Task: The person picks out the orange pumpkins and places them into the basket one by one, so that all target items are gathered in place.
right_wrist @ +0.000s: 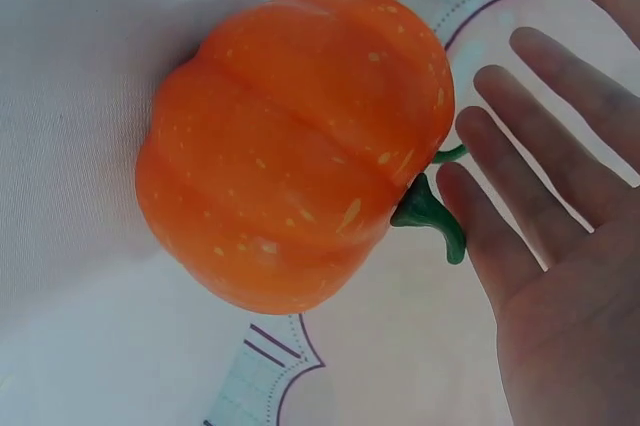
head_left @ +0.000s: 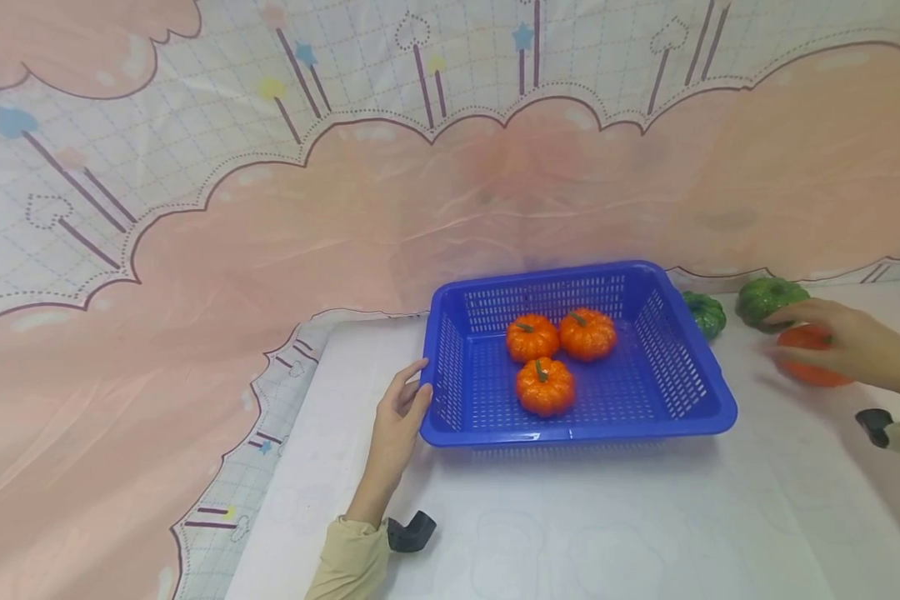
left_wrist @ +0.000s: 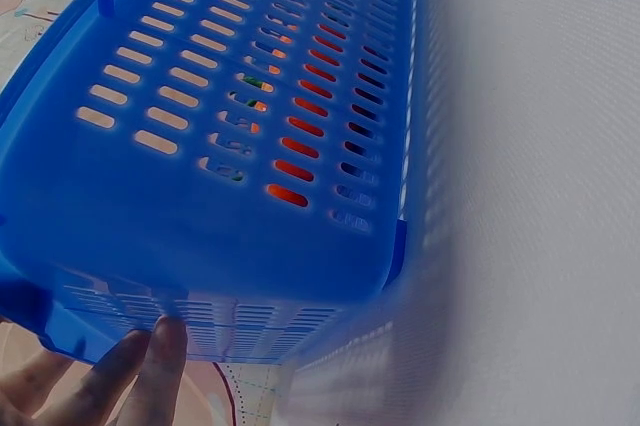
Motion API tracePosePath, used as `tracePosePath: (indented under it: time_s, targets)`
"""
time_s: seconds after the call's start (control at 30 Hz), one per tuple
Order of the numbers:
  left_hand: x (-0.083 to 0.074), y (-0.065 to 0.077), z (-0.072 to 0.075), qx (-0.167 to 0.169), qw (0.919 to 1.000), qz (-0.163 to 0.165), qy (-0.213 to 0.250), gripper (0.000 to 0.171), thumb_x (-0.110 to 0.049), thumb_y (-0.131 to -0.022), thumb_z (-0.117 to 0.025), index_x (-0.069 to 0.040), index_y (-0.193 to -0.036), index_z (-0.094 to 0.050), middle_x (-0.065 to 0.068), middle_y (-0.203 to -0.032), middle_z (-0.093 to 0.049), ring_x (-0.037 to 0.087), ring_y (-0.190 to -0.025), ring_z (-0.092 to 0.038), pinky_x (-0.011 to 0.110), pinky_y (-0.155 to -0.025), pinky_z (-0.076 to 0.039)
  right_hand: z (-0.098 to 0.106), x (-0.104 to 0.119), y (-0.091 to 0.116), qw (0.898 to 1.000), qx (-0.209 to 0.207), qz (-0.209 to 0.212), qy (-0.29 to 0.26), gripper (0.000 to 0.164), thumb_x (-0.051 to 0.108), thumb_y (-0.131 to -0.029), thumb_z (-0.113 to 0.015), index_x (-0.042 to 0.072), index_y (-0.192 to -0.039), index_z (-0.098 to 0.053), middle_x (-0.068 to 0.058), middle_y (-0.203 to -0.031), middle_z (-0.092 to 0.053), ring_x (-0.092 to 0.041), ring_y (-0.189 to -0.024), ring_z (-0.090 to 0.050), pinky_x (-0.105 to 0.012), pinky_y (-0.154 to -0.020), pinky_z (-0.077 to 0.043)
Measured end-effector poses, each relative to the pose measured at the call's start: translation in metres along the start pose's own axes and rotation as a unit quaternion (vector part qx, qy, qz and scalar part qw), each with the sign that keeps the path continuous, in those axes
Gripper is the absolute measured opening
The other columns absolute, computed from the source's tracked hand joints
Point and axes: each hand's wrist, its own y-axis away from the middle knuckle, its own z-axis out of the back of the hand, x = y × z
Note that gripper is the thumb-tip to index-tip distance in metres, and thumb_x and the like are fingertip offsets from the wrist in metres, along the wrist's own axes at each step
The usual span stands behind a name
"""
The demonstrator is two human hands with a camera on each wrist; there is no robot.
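Note:
My left hand (head_left: 399, 421) is at the left end of a blue plastic basket (head_left: 570, 435), its fingertips touching the rim. In the left wrist view, its fingers (left_wrist: 160, 371) lie fairly straight against the perforated wall. Three small orange pumpkins (head_left: 544, 387) with green stems sit in the basket. On the right, my right hand (head_left: 847, 342) reaches over a larger orange pumpkin (head_left: 813, 373) on the table. The right wrist view shows that pumpkin (right_wrist: 290, 156) lying with its curved green stem (right_wrist: 432, 218) toward the spread fingers, which are not closed around it.
A green pumpkin (head_left: 768, 300) stands just behind the right hand, and another dark green one (head_left: 705, 315) is beside the basket's right wall. White cloth covers the table (head_left: 570, 517). A pink patterned curtain (head_left: 345, 233) hangs behind and runs down the left side.

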Motion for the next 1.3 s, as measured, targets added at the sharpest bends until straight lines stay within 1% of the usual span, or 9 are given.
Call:
tracePosePath:
  time_s: [0.1, 0.37, 0.47, 0.6, 0.8, 0.97, 1.03, 1.17, 1.3]
  targets:
    - [0.000, 0.000, 0.000, -0.001, 1.0000, 0.001, 0.000, 0.045, -0.032, -0.102, -0.057, -0.020, -0.144, -0.049, 0.019, -0.129, -0.064, 0.032, -0.120, -0.063, 0.051, -0.105, -0.048, 0.002, -0.002, -0.001, 1.000, 0.008, -0.006, 0.006, 0.047, 0.008, -0.085, -0.076, -0.013, -0.122, -0.056, -0.041, -0.124, -0.051, -0.055, -0.110, -0.049, -0.075, -0.092, -0.040]
    - [0.001, -0.001, 0.000, 0.002, 1.0000, -0.002, 0.004, 0.044, -0.032, -0.102, -0.056, -0.020, -0.144, -0.049, 0.019, -0.128, -0.064, 0.032, -0.119, -0.063, 0.050, -0.103, -0.049, 0.002, -0.011, -0.002, 1.000, -0.006, -0.002, 0.017, 0.048, 0.011, -0.083, -0.079, -0.011, -0.120, -0.058, -0.041, -0.123, -0.052, -0.054, -0.107, -0.050, -0.074, -0.089, -0.042]
    - [0.001, -0.001, 0.000, 0.003, 1.0000, -0.002, 0.002, 0.044, -0.032, -0.102, -0.056, -0.020, -0.144, -0.049, 0.018, -0.129, -0.064, 0.032, -0.119, -0.063, 0.050, -0.103, -0.049, 0.001, -0.013, -0.002, 0.999, -0.027, 0.011, 0.015, 0.046, 0.008, -0.080, -0.081, -0.010, -0.117, -0.061, -0.038, -0.117, -0.056, -0.051, -0.103, -0.054, -0.072, -0.085, -0.045]
    - [0.001, -0.001, 0.000, 0.002, 1.0000, -0.002, 0.003, 0.044, -0.032, -0.102, -0.056, -0.020, -0.144, -0.049, 0.018, -0.129, -0.064, 0.032, -0.120, -0.063, 0.051, -0.104, -0.048, 0.003, -0.013, -0.001, 0.999, -0.035, 0.015, 0.022, 0.044, 0.006, -0.080, -0.080, -0.011, -0.116, -0.061, -0.039, -0.115, -0.057, -0.049, -0.097, -0.055, -0.070, -0.081, -0.047]
    - [0.000, -0.001, 0.000, 0.003, 1.0000, -0.001, 0.001, 0.045, -0.032, -0.102, -0.056, -0.020, -0.145, -0.049, 0.018, -0.130, -0.063, 0.032, -0.120, -0.062, 0.050, -0.105, -0.048, 0.003, -0.018, 0.000, 1.000, -0.001, -0.003, 0.019, 0.042, 0.001, -0.084, -0.073, -0.013, -0.120, -0.058, -0.041, -0.118, -0.053, -0.048, -0.094, -0.055, -0.071, -0.082, -0.047]
    - [0.000, 0.000, 0.001, 0.004, 1.0000, 0.000, 0.001, 0.045, -0.031, -0.102, -0.056, -0.019, -0.145, -0.049, 0.019, -0.130, -0.063, 0.033, -0.120, -0.063, 0.050, -0.104, -0.048, 0.001, -0.024, 0.000, 0.999, 0.037, -0.032, 0.001, 0.043, -0.009, -0.085, -0.064, -0.017, -0.124, -0.050, -0.045, -0.123, -0.045, -0.057, -0.102, -0.049, -0.074, -0.089, -0.042]
    - [0.001, 0.000, 0.001, 0.004, 1.0000, 0.001, 0.001, 0.045, -0.032, -0.102, -0.056, -0.020, -0.145, -0.049, 0.019, -0.130, -0.063, 0.033, -0.120, -0.063, 0.050, -0.104, -0.048, 0.000, -0.026, 0.000, 0.999, 0.039, -0.032, 0.001, 0.044, -0.010, -0.083, -0.065, -0.018, -0.124, -0.051, -0.045, -0.123, -0.045, -0.058, -0.105, -0.047, -0.074, -0.092, -0.040]
    - [0.001, 0.000, 0.000, 0.003, 1.0000, 0.004, -0.001, 0.045, -0.033, -0.102, -0.056, -0.020, -0.145, -0.049, 0.019, -0.130, -0.063, 0.033, -0.120, -0.063, 0.050, -0.104, -0.048, 0.000, -0.027, -0.001, 0.999, 0.035, -0.023, 0.006, 0.043, -0.007, -0.081, -0.069, -0.017, -0.120, -0.055, -0.045, -0.121, -0.048, -0.058, -0.107, -0.047, -0.075, -0.094, -0.038]
    - [0.002, -0.001, 0.000, 0.003, 1.0000, 0.003, -0.002, 0.045, -0.033, -0.102, -0.056, -0.020, -0.145, -0.049, 0.019, -0.130, -0.063, 0.033, -0.120, -0.062, 0.051, -0.105, -0.048, 0.001, -0.028, -0.002, 0.998, 0.048, -0.037, -0.008, 0.043, -0.006, -0.081, -0.069, -0.016, -0.120, -0.055, -0.046, -0.124, -0.043, -0.061, -0.110, -0.041, -0.077, -0.095, -0.034]
